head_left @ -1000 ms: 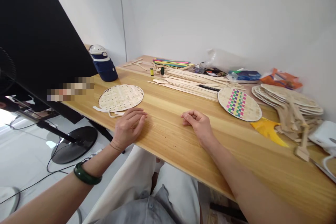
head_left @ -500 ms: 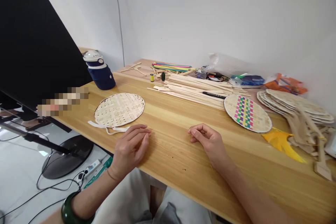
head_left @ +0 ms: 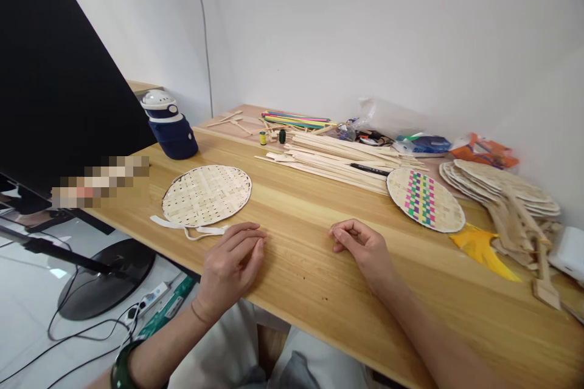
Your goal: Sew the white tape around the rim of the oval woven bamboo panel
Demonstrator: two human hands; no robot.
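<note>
My left hand point(head_left: 235, 258) rests at the front edge of the wooden table, its fingers curled together near the thumb, with nothing seen in them. Just beyond it lies a round woven bamboo fan panel point(head_left: 207, 194) with a dark-spotted rim. A white strip point(head_left: 166, 222) lies at the panel's near edge. My right hand point(head_left: 360, 249) lies on the tabletop further right, fingers bent in and the thumb against the index finger; no object shows there. To its right sits a woven fan point(head_left: 424, 200) with pink, green, purple and yellow checks, above a yellow tassel point(head_left: 486, 252).
Pale bamboo strips point(head_left: 319, 158), a black marker point(head_left: 368, 169) and small thread spools point(head_left: 281, 135) lie at the back. Stacked fans point(head_left: 506, 182) with wooden handles stand right. A blue bottle point(head_left: 173, 134) and a black monitor point(head_left: 59, 67) are on the left.
The view has shifted slightly, so the things on the table sit a little differently in the picture. Both hands keep about the same pose and place.
</note>
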